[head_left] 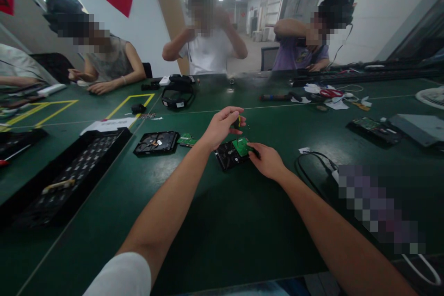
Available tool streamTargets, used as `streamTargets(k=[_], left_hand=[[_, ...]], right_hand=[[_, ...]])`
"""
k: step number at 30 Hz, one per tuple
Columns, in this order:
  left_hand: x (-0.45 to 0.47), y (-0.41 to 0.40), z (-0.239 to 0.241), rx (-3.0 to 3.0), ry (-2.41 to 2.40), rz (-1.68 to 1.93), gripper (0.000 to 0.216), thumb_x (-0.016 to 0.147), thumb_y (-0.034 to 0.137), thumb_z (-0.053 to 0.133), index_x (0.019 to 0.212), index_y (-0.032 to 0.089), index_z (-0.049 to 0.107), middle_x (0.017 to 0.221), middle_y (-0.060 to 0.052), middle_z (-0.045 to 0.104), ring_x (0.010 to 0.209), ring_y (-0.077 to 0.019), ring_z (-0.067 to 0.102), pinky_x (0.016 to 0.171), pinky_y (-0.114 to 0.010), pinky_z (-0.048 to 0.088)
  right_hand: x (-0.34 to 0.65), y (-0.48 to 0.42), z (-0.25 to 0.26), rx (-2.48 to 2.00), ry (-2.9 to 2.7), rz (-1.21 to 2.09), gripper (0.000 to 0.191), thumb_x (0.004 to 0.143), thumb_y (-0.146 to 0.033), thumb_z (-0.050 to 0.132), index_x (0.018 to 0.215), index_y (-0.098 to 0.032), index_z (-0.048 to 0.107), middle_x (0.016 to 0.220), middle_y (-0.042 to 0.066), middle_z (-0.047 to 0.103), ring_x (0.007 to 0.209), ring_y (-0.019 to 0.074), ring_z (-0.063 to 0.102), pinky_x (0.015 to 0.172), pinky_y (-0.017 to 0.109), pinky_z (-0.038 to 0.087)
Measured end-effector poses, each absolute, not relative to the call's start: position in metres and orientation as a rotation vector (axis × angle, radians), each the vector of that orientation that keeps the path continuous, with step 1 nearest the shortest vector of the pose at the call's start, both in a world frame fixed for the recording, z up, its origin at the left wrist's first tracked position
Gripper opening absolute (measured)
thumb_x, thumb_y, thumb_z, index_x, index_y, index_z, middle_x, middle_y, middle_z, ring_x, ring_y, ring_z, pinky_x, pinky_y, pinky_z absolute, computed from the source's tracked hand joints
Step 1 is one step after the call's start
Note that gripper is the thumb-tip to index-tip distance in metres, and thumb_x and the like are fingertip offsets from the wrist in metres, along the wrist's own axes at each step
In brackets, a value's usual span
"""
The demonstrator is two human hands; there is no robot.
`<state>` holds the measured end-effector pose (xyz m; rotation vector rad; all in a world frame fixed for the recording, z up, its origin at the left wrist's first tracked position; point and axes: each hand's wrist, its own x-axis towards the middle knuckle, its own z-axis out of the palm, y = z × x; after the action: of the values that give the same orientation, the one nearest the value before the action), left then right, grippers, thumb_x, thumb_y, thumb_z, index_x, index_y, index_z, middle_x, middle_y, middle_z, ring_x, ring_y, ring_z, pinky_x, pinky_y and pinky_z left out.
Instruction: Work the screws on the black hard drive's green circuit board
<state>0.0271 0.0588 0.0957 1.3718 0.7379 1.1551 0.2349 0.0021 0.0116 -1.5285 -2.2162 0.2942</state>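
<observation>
A hard drive (227, 157) lies on the green table in front of me, with a green circuit board (242, 147) on its right part. My left hand (225, 126) is raised just above the drive, its fingers curled around a small black and yellow object (237, 122), perhaps a tool handle. At the right edge of the board, my right hand (266, 161) is closed in a pinch beside a dark piece (255, 152) whose kind I cannot make out. Left of my left wrist lie a loose green circuit board (187, 139) and a second hard drive (156, 143).
A long black tray (69, 171) stands at the left. To the right are another hard drive (374, 130), a grey box (418, 128) and a black cable (312, 153). A headset (178, 95) lies at the far side, where several people sit.
</observation>
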Motion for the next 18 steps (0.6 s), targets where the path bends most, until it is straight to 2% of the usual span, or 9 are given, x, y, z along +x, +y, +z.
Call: streamTargets(k=[3, 9, 18], left_hand=[[0.0270, 0.0589, 0.0960, 1.421, 0.775, 1.176, 0.033, 0.091, 0.047, 0.071, 0.107, 0.018, 0.067, 0.098, -0.007, 0.071, 0.089, -0.0163, 0.070, 0.065, -0.025, 0.060], [0.0272, 0.0577, 0.0967, 1.509, 0.863, 1.235, 0.036, 0.080, 0.043, 0.084, 0.091, 0.017, 0.062, 0.079, -0.001, 0.064, 0.069, -0.0100, 0.060, 0.058, -0.020, 0.054], [0.0292, 0.0604, 0.0917, 1.536, 0.915, 1.283, 0.042, 0.077, 0.041, 0.087, 0.088, 0.017, 0.054, 0.078, -0.001, 0.065, 0.064, -0.0100, 0.061, 0.051, -0.020, 0.052]], right_hand=[[0.2346, 0.0017, 0.0127, -1.534, -2.213, 0.299, 0.041, 0.104, -0.036, 0.050, 0.140, -0.022, 0.063, 0.142, 0.008, 0.067, 0.116, 0.0266, 0.069, 0.097, 0.039, 0.054], [0.2343, 0.0008, 0.0144, -1.534, -2.207, 0.313, 0.041, 0.103, -0.035, 0.051, 0.140, -0.022, 0.063, 0.140, 0.009, 0.067, 0.116, 0.0262, 0.069, 0.096, 0.039, 0.054], [0.2340, 0.0010, 0.0139, -1.539, -2.203, 0.329, 0.042, 0.103, -0.036, 0.053, 0.141, -0.021, 0.063, 0.138, 0.009, 0.068, 0.105, 0.0243, 0.071, 0.087, 0.035, 0.054]])
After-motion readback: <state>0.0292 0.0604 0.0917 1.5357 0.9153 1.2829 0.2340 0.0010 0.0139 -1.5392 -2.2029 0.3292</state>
